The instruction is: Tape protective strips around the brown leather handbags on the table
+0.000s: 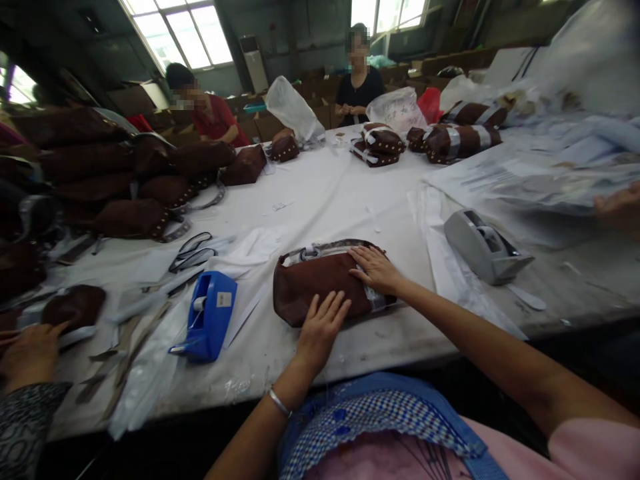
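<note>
A brown leather bag point(320, 283) with a studded strap and paper wrapping lies on the white-covered table point(325, 193) in front of me. My left hand point(320, 327) rests flat on the bag's near edge, fingers spread and open. My right hand point(376, 269) lies open on the bag's right end, fingers stretched over the paper band there. Neither hand grips anything.
A blue tape dispenser point(207, 313) stands left of the bag and a grey one point(483, 245) to the right. Scissors point(193, 252) lie further left. Stacks of brown bags point(125, 180) fill the left and far side. A co-worker's hand point(30, 353) works at the near left. Two people sit across the table.
</note>
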A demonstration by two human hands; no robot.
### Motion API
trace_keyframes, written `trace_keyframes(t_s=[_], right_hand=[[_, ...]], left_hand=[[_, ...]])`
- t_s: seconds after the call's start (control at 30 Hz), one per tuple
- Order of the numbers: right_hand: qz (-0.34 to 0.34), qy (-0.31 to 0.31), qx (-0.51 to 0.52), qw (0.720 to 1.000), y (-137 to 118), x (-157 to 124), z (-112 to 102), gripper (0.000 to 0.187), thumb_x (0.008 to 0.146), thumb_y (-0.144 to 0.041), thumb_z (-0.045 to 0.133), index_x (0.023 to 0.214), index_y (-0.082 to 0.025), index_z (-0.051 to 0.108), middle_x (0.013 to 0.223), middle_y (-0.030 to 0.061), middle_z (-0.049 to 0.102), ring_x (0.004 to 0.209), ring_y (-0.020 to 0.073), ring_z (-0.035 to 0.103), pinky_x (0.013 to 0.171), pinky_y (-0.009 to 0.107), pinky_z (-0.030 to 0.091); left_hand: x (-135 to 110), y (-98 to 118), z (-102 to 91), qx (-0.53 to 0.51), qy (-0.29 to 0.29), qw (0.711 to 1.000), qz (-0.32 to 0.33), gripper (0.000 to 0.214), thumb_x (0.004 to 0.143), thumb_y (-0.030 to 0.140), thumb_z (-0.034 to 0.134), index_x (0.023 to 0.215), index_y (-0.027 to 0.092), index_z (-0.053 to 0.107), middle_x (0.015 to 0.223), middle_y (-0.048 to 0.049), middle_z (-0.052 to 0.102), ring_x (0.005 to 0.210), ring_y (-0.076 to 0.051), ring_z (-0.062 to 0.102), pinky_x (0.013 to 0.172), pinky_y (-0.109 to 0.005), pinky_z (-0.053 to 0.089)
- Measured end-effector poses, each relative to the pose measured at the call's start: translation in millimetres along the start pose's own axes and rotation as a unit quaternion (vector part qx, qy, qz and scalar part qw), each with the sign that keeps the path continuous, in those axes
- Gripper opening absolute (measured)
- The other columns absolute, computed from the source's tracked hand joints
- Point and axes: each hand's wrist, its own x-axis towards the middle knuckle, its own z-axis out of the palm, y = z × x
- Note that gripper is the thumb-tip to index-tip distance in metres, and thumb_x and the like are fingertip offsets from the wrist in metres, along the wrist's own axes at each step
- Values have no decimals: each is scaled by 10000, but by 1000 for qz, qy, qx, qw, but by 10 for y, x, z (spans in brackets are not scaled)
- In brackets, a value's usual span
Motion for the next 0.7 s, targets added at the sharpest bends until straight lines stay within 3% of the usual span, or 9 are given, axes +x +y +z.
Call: trace_keyframes(t_s=[0.07,0.17,0.27,0.33,0.4,0.47,0.5,0.6,0.7], right_hand=[[1,33,6,999,-72,-69,-89,613,1015,-477,431,1524,-137,393,1569,151,399,1477,321,299,1218,539,217],[27,121,77,989,-332,-361,-208,497,1012,-464,422,1353,-145,591,1417,182,561,1374,334,441,1156,523,336],[124,62,259,956,-706,-764,-201,519,1004,-566,386,948,-178,726,948,135,725,961,284,667,933,449,516],[255,-72,426,865,-952,-967,-115,583,948,-688,426,854,-180,698,759,91,711,719,240,678,757,410,563],[360,-149,585,711,-1156,-1057,-8,609,842,-765,557,907,-171,676,847,105,736,723,234,700,726,393,574],[392,-126,710,572,-1311,-1036,76,629,713,-738,736,966,-167,657,1083,142,721,912,246,713,843,391,564],[387,-95,754,522,-1373,-996,103,635,657,-689,813,987,-171,653,1179,143,692,1005,243,695,912,381,541],[372,-25,825,424,-1532,-831,143,626,577,-548,914,1020,-187,658,1240,103,670,1113,221,644,1006,341,480],[384,31,840,381,-1661,-681,140,598,556,-479,928,1013,-192,670,1136,68,713,1071,217,651,1006,331,474]], left_hand=[[-280,-192,-92,38,-4,998,-52,582,973,101,406,1537,225,330,1582,-75,399,1489,-257,331,1209,-576,317],[-601,-385,-97,65,19,992,-107,644,939,46,412,1545,237,308,1582,-72,393,1496,-262,313,1204,-543,342],[-711,-430,13,58,53,989,-122,650,927,19,407,1532,247,340,1562,-44,430,1477,-244,352,1193,-475,380],[-705,-415,77,47,68,989,-125,678,912,-8,389,1534,256,336,1551,-29,449,1471,-241,364,1195,-466,375],[-685,-400,103,32,78,988,-126,721,892,-31,374,1544,269,313,1548,-21,454,1467,-240,370,1197,-461,366],[-671,-405,104,16,87,989,-120,753,880,-30,383,1557,284,283,1548,-19,457,1454,-240,395,1194,-453,363],[-668,-415,102,8,91,989,-117,759,880,-16,402,1563,288,269,1548,-24,459,1445,-244,410,1191,-452,364],[-663,-452,111,-14,99,989,-110,753,896,102,502,1578,279,235,1549,-63,461,1421,-284,442,1171,-485,377],[-671,-485,154,-22,112,986,-121,775,906,241,569,1587,273,201,1534,-108,474,1401,-323,457,1148,-528,392]])
